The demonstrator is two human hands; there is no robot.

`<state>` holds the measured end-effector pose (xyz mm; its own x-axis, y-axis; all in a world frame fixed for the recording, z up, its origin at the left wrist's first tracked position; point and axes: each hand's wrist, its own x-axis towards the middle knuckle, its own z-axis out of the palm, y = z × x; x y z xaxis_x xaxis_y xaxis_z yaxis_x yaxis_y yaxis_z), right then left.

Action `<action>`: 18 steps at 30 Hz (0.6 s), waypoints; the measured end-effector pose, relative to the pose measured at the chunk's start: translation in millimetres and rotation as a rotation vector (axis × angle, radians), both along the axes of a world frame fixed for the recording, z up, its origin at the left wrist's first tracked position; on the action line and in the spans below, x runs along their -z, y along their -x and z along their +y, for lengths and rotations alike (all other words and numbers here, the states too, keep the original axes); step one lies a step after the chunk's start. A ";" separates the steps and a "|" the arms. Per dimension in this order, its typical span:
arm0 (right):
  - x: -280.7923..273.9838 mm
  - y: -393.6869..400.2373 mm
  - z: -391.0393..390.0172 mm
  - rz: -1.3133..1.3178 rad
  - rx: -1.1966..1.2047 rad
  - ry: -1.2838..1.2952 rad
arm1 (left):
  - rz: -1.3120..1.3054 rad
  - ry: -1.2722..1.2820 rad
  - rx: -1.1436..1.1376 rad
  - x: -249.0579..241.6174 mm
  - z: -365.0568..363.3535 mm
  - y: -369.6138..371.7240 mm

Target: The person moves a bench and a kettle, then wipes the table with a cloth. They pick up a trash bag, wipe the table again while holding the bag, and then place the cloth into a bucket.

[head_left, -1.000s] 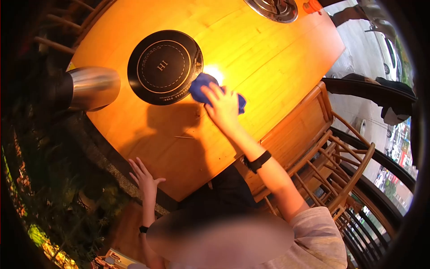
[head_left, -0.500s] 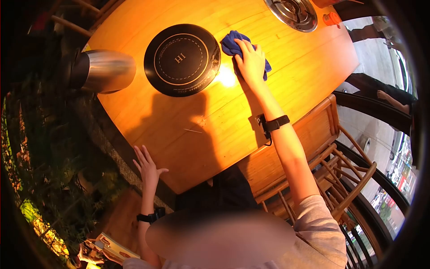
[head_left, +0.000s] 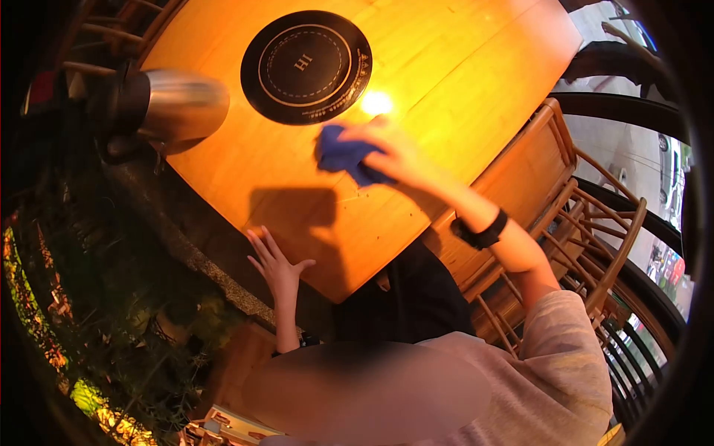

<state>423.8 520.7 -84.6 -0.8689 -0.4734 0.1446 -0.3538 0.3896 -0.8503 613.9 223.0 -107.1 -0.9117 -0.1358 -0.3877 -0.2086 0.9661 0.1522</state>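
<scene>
A blue cloth [head_left: 343, 151] is bunched under my right hand [head_left: 390, 152], which presses it on the wooden table [head_left: 454, 82] just below the round black cooktop plate [head_left: 306, 67]. Motion blurs the right fingers, but they curl over the cloth. At the table's lower left edge, my left hand [head_left: 277, 262] has its fingers spread and nothing in them. The shadow of my head lies on the wood between the two hands.
A steel kettle [head_left: 182, 110] stands at the table's left edge. To the right is a wooden chair [head_left: 595, 245] beside a window. Dark plants [head_left: 141, 327] fill the lower left, and a bright glare spot sits beside the plate.
My right hand has drawn the blue cloth from right of the plate down and left, nearer to me. My left hand shifts slightly right. The view has tilted, and the metal burner has left it.
</scene>
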 end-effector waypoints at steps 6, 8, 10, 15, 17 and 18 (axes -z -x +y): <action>23.1 19.0 69.6 0.318 0.228 -0.554 | 0.260 -0.247 0.013 14.6 -12.9 -15.2; 31.1 -0.8 53.0 0.342 0.207 -0.468 | 0.257 -0.317 -0.005 21.1 -16.2 -19.8; 33.1 -42.5 8.5 0.273 0.127 -0.454 | 0.316 -0.415 0.016 21.2 -18.9 -21.4; 22.5 -106.6 -84.5 0.223 0.023 -0.357 | 0.356 -0.500 0.113 17.5 -39.9 -30.1; 15.2 -106.3 -86.0 0.107 0.040 -0.236 | 0.364 -0.648 0.112 18.4 -52.2 -34.9; 9.8 -100.2 -78.7 0.041 0.067 -0.183 | 0.368 -0.714 0.116 18.6 -56.4 -35.8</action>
